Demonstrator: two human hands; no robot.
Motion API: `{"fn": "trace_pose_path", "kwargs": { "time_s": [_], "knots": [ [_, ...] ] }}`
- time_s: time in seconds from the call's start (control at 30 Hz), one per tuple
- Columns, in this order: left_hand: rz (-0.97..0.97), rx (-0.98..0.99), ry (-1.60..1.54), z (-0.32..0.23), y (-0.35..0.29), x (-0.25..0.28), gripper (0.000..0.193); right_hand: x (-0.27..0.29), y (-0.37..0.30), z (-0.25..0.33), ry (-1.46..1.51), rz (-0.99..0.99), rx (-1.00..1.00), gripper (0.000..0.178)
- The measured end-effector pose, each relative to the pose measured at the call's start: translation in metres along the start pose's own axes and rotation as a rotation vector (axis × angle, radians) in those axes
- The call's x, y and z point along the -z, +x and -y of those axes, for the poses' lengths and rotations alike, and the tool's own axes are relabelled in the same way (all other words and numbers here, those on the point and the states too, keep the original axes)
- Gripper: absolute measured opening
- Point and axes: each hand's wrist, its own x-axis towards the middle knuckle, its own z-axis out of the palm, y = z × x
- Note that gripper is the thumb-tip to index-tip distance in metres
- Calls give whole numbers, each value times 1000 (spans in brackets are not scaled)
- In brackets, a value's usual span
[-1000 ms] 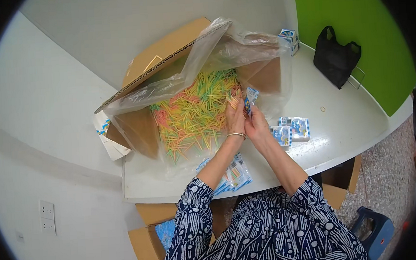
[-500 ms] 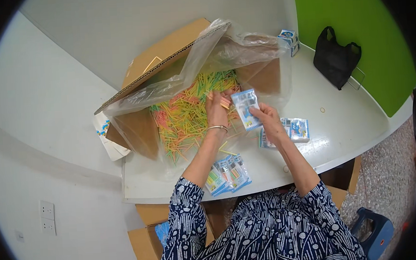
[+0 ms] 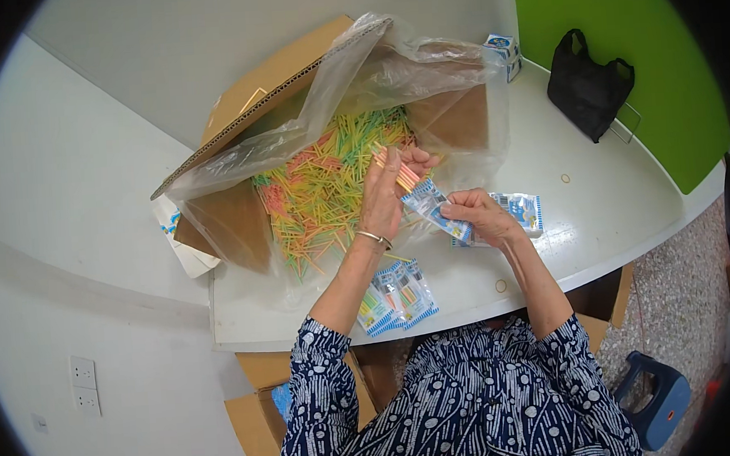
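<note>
Left hand (image 3: 382, 195): fingers and thumb gathered around a bundle of pink and yellow sticks (image 3: 406, 176), over the carton's near right side.
Right hand (image 3: 478, 212): thumb pressed on a blue-and-white packet (image 3: 436, 210), pinching it firmly.
Packet meets bundle: packet tilted between the hands, its far end at the sticks' near ends; cannot tell whether any tips are inside.
Spill risk: sticks could fan and drop if the left fingers slacken.
Film risk: thin wrapper might crumple or split should stick ends catch its edge.
Mix-up risk: a dropped stick would be hard to pick out among the loose sticks (image 3: 329, 184) in the carton (image 3: 459, 126).
Table (image 3: 583, 240): white, slightly glossy; overlapping packets (image 3: 396, 300) at the near edge, more packets (image 3: 524, 210) right, partly behind the right hand; rubber band (image 3: 501, 286) near right.
Room: grey-white walls left and far, green panel (image 3: 664, 59) far right, black bag (image 3: 592, 87) before it; speckled floor (image 3: 661, 293) and blue stool (image 3: 655, 398) near right.
</note>
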Motion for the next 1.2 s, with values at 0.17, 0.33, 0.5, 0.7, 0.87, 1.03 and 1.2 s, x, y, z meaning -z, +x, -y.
{"fn": "trace_pose_path", "kwargs": {
  "time_s": [0.17,0.33,0.5,0.7,0.87,1.03,1.2],
  "knots": [
    [116,31,94,4,-14,-4,33,3,-3,2,40,23,-29,17],
    [188,43,320,13,-21,7,31,2,-4,-6,-4,-25,-1,17],
    [143,95,238,8,-19,15,32,0,-3,-5,-60,-57,41,19],
    [75,119,60,-1,-16,17,29,0,-4,-4,-69,-75,31,22],
    [61,35,87,-4,-14,13,33,-5,-4,-5,-82,-89,69,23],
    [-92,-153,497,-21,3,21,34,-3,-3,-8,-95,-109,114,26],
    [-148,-607,1211,-14,16,53,27,-6,3,-9,-54,-158,105,26]
  ]
}}
